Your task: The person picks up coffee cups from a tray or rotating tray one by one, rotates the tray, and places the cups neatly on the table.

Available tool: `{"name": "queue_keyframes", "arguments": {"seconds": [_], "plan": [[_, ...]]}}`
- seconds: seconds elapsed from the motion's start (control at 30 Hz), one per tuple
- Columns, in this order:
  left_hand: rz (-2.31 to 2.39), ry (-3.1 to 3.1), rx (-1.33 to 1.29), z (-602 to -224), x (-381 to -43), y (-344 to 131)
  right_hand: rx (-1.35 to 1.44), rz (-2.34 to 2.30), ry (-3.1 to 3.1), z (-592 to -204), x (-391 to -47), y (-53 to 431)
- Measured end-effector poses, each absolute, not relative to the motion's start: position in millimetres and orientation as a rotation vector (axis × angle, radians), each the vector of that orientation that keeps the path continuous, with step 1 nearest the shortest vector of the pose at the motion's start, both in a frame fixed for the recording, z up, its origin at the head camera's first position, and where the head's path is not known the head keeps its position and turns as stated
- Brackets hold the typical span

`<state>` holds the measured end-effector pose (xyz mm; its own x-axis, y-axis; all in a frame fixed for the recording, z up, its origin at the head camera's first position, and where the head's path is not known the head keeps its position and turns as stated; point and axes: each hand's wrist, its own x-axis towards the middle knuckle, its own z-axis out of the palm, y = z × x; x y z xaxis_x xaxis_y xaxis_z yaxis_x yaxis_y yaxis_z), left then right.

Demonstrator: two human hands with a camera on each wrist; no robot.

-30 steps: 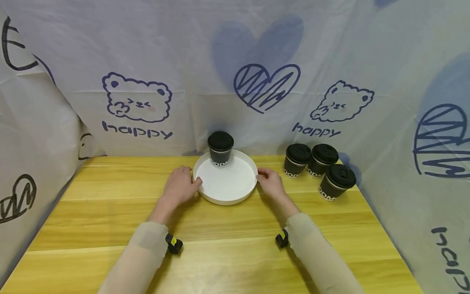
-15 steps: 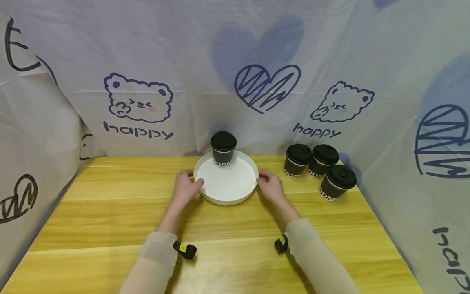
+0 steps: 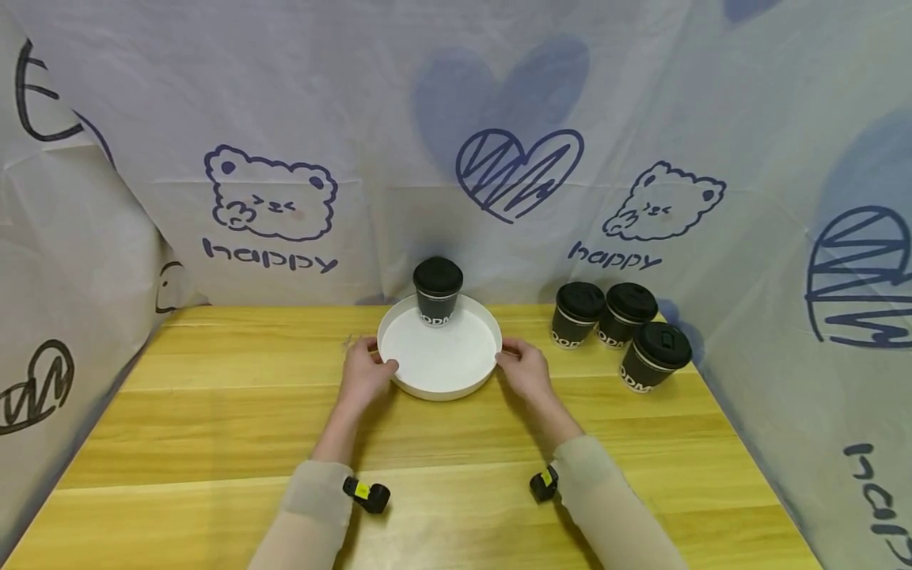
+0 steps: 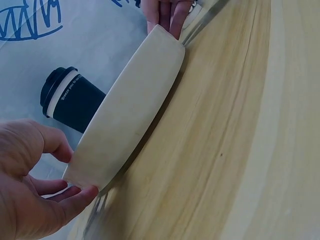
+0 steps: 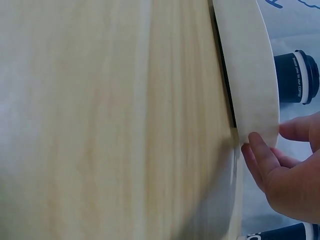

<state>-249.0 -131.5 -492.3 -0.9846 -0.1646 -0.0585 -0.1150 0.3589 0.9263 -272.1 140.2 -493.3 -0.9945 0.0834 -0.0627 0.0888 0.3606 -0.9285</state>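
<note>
A round white tray (image 3: 442,360) with a low rim lies across the middle of the head view, near the back of the table. One dark paper cup (image 3: 438,293) with a black lid stands upright on its far part. My left hand (image 3: 365,376) pinches the tray's left side, thumb at the rim and fingers against the outer wall (image 4: 130,100). On the opposite side my right hand (image 3: 526,370) holds the rim the same way, its fingers (image 5: 262,150) low on the wall. A dark strip of shadow runs under the tray's edge in both wrist views.
Several things stand beyond my right hand: a lidded cup (image 3: 575,317), another just right of it (image 3: 625,315), and a nearer one (image 3: 654,358). A white cloth (image 3: 385,95) with blue drawings hangs behind the wooden table (image 3: 214,427).
My left hand has shifted its hold on the rim, and its forearm has swung right. Tray and cup have moved slightly right in the head view. The right hand has dropped a little.
</note>
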Motion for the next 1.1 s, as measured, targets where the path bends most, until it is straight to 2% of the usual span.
{"name": "queue_keyframes", "arguments": {"seconds": [0.5,1.1], "plan": [[-1.749,-2.569,0.222,-489.6,-252.6,-135.2,0.170,-1.797,2.556,-490.9,-288.9,146.1],[-1.674,-2.669,0.167,-494.1,-272.6,-146.7,0.127,-1.713,2.615,-496.9,-298.4,145.3]]}}
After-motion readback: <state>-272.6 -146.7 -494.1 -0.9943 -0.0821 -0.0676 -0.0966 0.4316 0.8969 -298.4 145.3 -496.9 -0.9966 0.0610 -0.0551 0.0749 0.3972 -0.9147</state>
